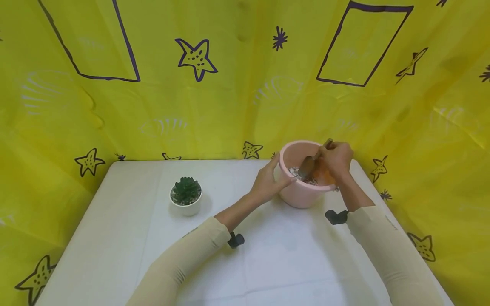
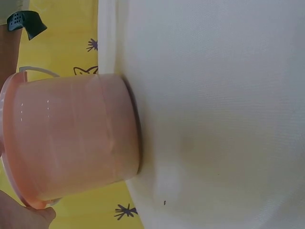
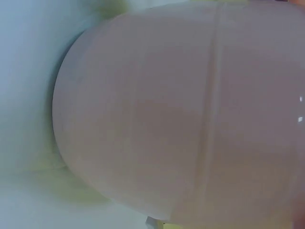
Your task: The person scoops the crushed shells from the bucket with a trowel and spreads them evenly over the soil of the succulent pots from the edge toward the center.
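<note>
A yellow curtain (image 1: 229, 114) printed with dark starfish and pale shells surrounds a white table (image 1: 291, 263). Over the table reach a left sleeve (image 1: 183, 255) and a right sleeve (image 1: 390, 250), both cream, each with a small black mount at the cuff. A pink bucket (image 1: 300, 197) stands near the table's far right corner, its base on the white surface. The left hand (image 1: 266, 182) grips the bucket's left side at the rim, thumb and fingers spread well apart along it. The right hand (image 1: 338, 157), its fingers closed round the handle of a brown scoop (image 1: 307, 167), is over the bucket's right side; the scoop's blade slants down inside. Well apart to the left, a green succulent (image 1: 186, 189) sits in a white pot (image 1: 187, 209). Small pale pebbles (image 1: 294, 172) lie in the bucket beside the blade.
</note>
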`<act>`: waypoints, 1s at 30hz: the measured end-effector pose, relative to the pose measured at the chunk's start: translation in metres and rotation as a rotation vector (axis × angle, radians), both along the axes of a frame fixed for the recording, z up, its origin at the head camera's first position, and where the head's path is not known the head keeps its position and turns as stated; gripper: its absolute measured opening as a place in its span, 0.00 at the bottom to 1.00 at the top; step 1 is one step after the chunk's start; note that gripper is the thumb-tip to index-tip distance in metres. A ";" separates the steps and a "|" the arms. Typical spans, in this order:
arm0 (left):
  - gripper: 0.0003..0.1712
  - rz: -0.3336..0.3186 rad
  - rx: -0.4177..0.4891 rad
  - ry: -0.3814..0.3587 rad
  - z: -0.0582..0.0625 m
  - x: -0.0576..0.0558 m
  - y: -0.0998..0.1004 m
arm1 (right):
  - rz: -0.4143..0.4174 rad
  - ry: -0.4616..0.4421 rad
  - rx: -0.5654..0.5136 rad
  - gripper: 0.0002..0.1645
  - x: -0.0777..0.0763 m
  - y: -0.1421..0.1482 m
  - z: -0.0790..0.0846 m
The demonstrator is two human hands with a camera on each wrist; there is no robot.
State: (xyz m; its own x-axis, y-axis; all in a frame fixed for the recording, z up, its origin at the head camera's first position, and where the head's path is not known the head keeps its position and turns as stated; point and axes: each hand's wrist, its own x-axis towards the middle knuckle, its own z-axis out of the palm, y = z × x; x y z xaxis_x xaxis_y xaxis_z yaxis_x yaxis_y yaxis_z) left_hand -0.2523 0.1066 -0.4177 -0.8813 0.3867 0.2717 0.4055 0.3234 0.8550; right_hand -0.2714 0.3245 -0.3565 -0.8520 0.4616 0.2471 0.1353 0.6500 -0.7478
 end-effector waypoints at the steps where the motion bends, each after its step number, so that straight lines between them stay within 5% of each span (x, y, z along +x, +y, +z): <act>1: 0.54 0.002 -0.003 0.000 0.000 0.000 0.000 | 0.004 -0.005 -0.003 0.14 0.001 0.000 -0.001; 15: 0.54 -0.003 0.004 0.003 -0.001 0.001 0.001 | 0.083 -0.097 -0.113 0.16 0.005 -0.004 -0.002; 21: 0.54 0.005 -0.006 0.002 0.001 0.000 0.000 | 0.060 -0.133 -0.075 0.17 0.001 -0.005 0.000; 30: 0.54 0.004 -0.001 -0.013 0.001 0.001 0.000 | 0.043 -0.200 -0.183 0.15 0.000 -0.003 -0.006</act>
